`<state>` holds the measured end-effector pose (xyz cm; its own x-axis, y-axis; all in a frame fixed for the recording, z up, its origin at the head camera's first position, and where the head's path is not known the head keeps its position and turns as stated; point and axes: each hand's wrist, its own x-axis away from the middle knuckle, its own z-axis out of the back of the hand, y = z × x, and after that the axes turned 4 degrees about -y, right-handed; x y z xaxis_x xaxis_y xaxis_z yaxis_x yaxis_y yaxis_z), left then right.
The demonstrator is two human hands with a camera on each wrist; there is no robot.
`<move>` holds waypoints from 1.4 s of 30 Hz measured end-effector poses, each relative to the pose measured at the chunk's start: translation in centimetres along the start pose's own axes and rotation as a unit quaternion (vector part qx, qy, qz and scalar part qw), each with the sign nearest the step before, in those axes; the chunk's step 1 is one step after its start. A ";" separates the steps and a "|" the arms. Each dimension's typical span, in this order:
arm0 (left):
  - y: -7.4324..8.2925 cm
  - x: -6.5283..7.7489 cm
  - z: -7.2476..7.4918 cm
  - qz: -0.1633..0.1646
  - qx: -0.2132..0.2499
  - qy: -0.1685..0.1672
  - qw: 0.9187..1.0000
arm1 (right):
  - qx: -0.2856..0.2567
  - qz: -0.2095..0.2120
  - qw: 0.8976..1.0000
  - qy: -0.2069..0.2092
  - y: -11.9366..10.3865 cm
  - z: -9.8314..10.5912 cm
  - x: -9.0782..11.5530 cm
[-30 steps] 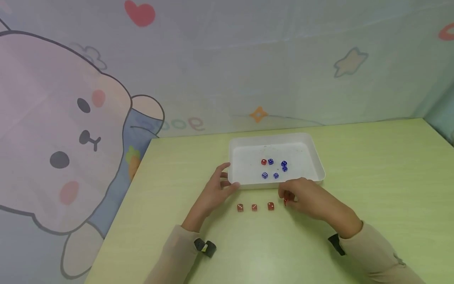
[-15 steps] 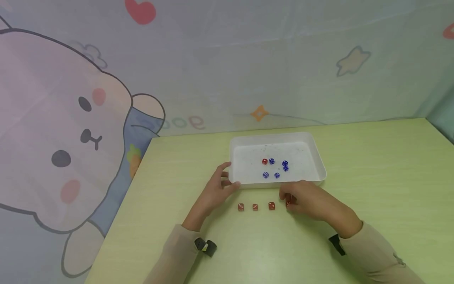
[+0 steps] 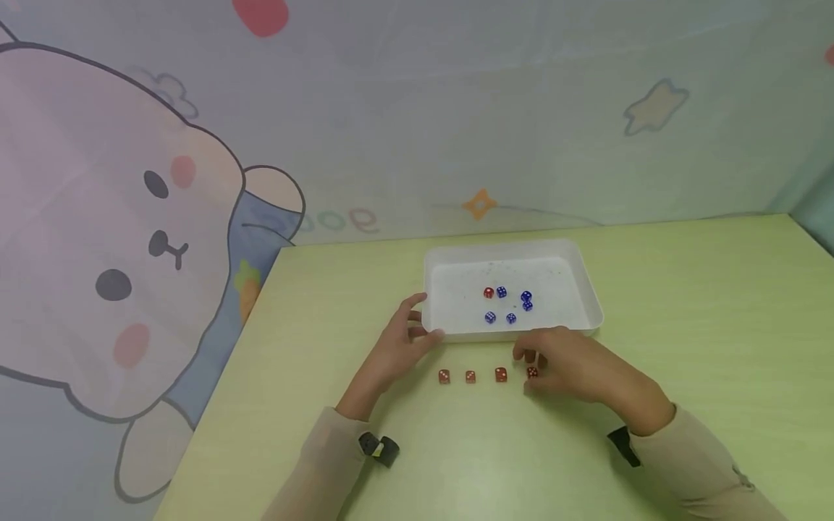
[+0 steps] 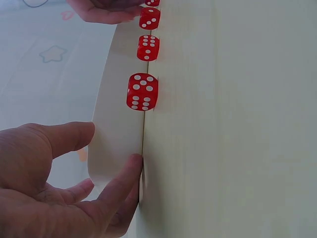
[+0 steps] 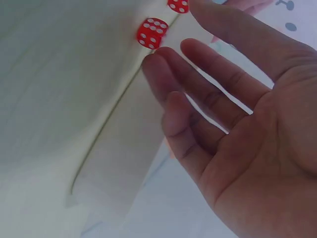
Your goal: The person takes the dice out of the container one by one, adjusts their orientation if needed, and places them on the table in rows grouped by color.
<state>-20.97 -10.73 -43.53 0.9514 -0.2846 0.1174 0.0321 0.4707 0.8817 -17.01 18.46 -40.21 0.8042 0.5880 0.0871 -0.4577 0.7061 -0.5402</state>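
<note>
In the head view a white tray (image 3: 446,337) stands ahead of me, with one red die (image 3: 489,293) and several blue dice (image 3: 490,318) inside. My left hand (image 3: 399,347) holds the tray's left front corner, thumb on the front wall and fingers along the left side. Several red dice lie in a row before the tray. My right hand (image 3: 573,364) hovers at the rightmost die (image 3: 532,372), thumb and fingers parted on either side of it. In the right wrist view the fingers are loosely bent, and a red die (image 5: 152,33) sits just beyond the fingertips.
The light green table (image 3: 469,463) runs back to a hanging cloth (image 3: 417,130) printed with a cartoon animal. The leftmost red die (image 3: 444,376) of the row lies close to the left thumb. Dark bands (image 3: 379,449) sit at both wrists.
The right thumb and fingers have spread apart and let go of the rightmost red die, which now rests at the end of the row. The left hand stays on the tray corner.
</note>
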 end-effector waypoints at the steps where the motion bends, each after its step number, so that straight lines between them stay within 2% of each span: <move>1: 0.0 0.0 0.0 0.001 0.001 0.000 1.000 | 0.002 -0.001 1.000 0.000 0.0 0.2 0.1; 5: 0.0 0.3 -0.3 0.007 0.007 0.000 1.000 | 0.002 0.014 1.000 0.010 -0.2 0.9 0.6; 9: -0.2 0.3 -0.6 0.011 0.005 0.003 1.000 | 0.002 0.040 0.998 0.051 -0.3 1.7 0.5; 13: 0.1 0.0 -0.9 -0.001 0.008 -0.006 1.000 | 0.023 0.058 0.993 0.099 -0.2 2.7 -0.4; 16: 0.4 0.1 -0.9 0.000 0.008 -0.005 1.000 | 0.037 0.068 0.990 0.115 -0.1 3.3 -1.7; 22: 0.5 0.1 -1.5 0.011 0.019 -0.001 1.000 | 0.044 0.042 0.992 0.114 0.8 3.7 -4.0; 30: 0.8 -0.1 -2.5 0.012 0.012 -0.007 1.000 | 0.036 0.034 0.993 0.106 2.1 2.9 -4.7; 36: 1.2 0.1 -2.6 0.020 0.009 -0.002 1.000 | 0.044 0.032 0.993 0.105 2.8 2.8 -5.5; 42: 1.2 0.4 -2.4 0.013 0.001 -0.004 1.000 | 0.072 0.001 0.993 0.088 3.2 2.5 -6.7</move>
<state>-19.87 -8.29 -43.51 0.9494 -0.2793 0.1437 0.0073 0.4770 0.8789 -24.86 17.78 -40.41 0.8513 0.5203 -0.0679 -0.4987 0.7621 -0.4129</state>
